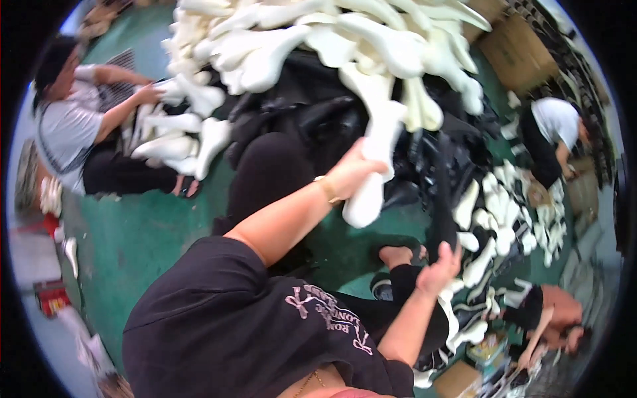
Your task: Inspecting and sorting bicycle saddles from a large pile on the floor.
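One white sole in hand, a great heap waiting

From where I stand, the seated worker's left hand (358, 171) is wrapped round the narrow waist of a white sole-shaped piece (364, 207), which slants through the grip with its rounded end below the fingers. Its upper end overlaps the heap in my line of sight, so whether they touch I can't tell. The right hand (439, 270), down and to the right of that grip, is empty, its fingers loosely spread near a black strip (443, 205); contact there is unclear.

Beyond the grip rises the big heap of white pieces (292, 40) on black plastic sheeting (298, 109). Right of the grip, more white pieces (501, 212) lie across the floor; well to its left, a co-worker (70, 129) sits by a smaller cluster (176, 129).

I'd judge the work far from through: just one piece is in hand, and plenty remain heaped. Which lots are finished, if any, I can't say.
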A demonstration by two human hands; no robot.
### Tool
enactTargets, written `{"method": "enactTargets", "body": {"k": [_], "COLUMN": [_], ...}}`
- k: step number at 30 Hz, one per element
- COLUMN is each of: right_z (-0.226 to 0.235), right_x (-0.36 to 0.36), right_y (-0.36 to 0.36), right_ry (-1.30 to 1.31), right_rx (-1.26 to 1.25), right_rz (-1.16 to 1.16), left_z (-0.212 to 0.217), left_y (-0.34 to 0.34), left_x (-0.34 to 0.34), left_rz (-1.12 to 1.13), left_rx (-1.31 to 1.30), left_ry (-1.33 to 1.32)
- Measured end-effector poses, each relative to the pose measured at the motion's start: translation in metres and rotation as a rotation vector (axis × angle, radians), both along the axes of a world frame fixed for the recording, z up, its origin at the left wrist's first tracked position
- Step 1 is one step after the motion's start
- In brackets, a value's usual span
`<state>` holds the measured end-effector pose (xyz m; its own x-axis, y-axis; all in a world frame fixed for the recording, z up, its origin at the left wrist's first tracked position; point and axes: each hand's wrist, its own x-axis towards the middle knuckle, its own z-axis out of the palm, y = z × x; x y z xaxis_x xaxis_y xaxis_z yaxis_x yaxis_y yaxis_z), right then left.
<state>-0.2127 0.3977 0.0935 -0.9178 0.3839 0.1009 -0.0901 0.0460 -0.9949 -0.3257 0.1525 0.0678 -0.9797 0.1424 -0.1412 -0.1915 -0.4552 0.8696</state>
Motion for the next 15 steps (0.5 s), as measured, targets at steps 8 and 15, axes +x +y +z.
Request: {"method": "enactTargets", "body": {"k": [8, 15], "right_z": [0.019, 0.014], "right_x": [0.008, -0.006], "right_y": [-0.072, -0.094], "right_ry": [0.254, 0.35], "right_rx": [0.877, 0.923], "right_rz": [0.172, 0.155], "left_z": [-0.003, 0.008], "left_y": [0.021, 0.023], "left_x": [-0.009, -0.003], "left_rz": [0.006, -0.051], "left_rx": [0.467, 0.527], "left_ry": [-0.193, -0.196]}}
